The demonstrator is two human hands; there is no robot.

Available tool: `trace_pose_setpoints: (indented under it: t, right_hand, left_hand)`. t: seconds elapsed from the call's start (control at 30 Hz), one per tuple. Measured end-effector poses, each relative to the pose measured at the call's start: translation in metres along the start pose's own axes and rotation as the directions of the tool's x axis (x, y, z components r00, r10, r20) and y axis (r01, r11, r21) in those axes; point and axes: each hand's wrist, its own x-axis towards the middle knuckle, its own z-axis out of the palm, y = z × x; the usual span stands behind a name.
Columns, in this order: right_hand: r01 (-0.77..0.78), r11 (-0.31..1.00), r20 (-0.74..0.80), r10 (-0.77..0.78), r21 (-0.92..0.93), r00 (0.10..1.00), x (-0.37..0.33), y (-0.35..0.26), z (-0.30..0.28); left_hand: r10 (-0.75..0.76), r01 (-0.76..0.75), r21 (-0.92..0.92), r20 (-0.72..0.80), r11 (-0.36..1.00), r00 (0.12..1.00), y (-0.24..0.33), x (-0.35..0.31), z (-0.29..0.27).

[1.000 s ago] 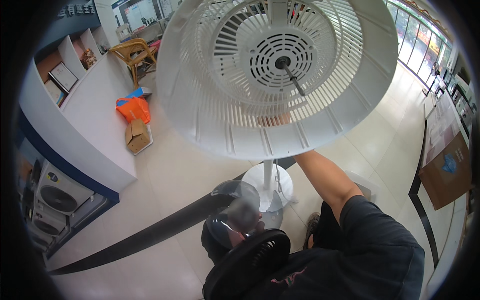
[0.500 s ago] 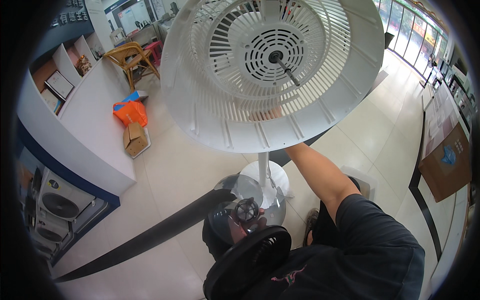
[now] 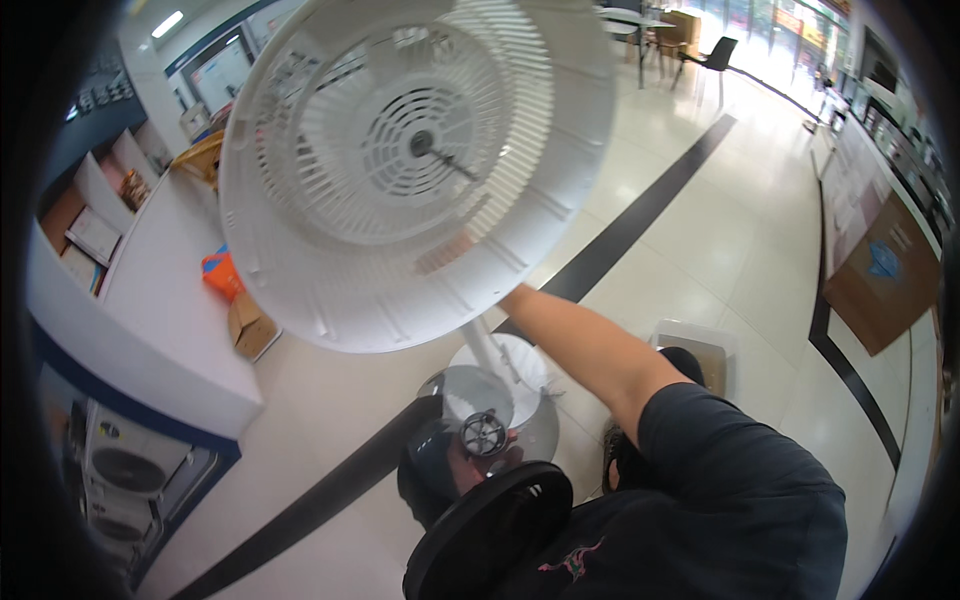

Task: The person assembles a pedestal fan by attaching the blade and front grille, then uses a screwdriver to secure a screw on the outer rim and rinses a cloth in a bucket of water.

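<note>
A white pedestal fan stands before me, its bare rear guard (image 3: 400, 290) facing me with a metal motor shaft (image 3: 452, 163) sticking out. My right arm reaches up behind the guard, and my right hand (image 3: 447, 254) shows only in part through the slats, closed on the fan there. Below, close to my body, is a smoky see-through fan blade (image 3: 540, 425) with a round spoked hub (image 3: 483, 433). My left hand (image 3: 468, 468) holds it by the hub from underneath, seen dimly through the plastic. The fan's round white base (image 3: 525, 360) rests on the floor.
A round black object (image 3: 490, 535) sits against my shirt. On the floor are a clear plastic tub (image 3: 712, 350) at right, and a cardboard box (image 3: 250, 327) and orange bag (image 3: 222, 275) at left. A counter carries a brown panel (image 3: 880, 285). Air-conditioner units (image 3: 130, 465) stand lower left.
The fan head has swung left and its pole now leans, my right hand moving with it. My view has shifted a little, showing chairs at the back. The blade stays in my left hand.
</note>
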Motion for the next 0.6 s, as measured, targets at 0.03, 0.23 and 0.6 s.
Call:
trace_pose_setpoints:
  t: [0.03,0.23,0.6]
  right_hand:
    - [-0.001,1.0,0.002,0.001,0.004,1.0,0.001,0.001,0.001]
    - [-0.012,0.999,0.049,0.01,0.049,0.999,-0.003,0.004,0.0]
    - [-0.032,0.992,0.121,0.018,0.119,0.993,-0.016,0.016,-0.018]
  left_hand:
    - [0.012,-0.011,-0.025,0.023,1.0,1.0,0.001,0.002,0.002]
    - [-0.201,0.241,-0.162,0.227,0.957,0.953,0.007,0.008,0.0]
    - [-0.171,0.304,-0.279,0.415,0.911,0.894,-0.005,0.017,-0.03]
